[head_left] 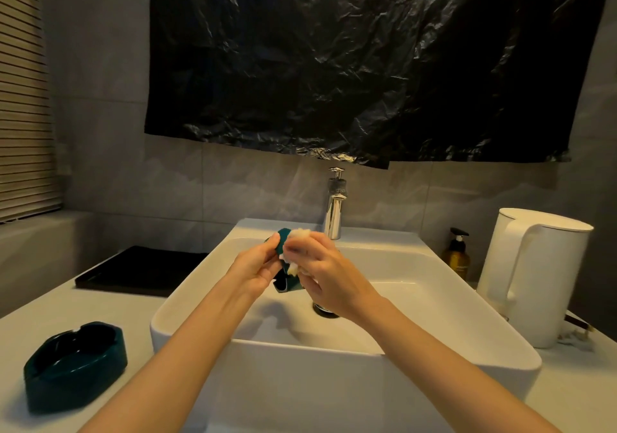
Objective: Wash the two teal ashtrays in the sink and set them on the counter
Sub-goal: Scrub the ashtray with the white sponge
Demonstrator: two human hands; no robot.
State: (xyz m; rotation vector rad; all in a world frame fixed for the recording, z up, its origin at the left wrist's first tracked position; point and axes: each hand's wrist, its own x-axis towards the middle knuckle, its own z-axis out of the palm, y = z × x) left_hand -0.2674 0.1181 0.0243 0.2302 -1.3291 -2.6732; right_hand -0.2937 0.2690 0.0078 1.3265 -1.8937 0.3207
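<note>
One teal ashtray (284, 280) is held on edge over the white sink basin (434, 302), below the chrome tap (335, 210). My left hand (255, 269) grips its left rim, thumb on top. My right hand (329, 274) presses a pale wad of sponge or cloth (298, 242) against the ashtray's right side, fingers curled round it. Much of this ashtray is hidden by both hands. The second teal ashtray (75, 364) rests upright on the counter at the near left, apart from both hands.
A black tray (140, 270) lies on the counter left of the sink. An amber pump bottle (456, 255) and a white kettle (534, 275) stand to the right. A black plastic sheet (367, 65) hangs on the wall above the tap.
</note>
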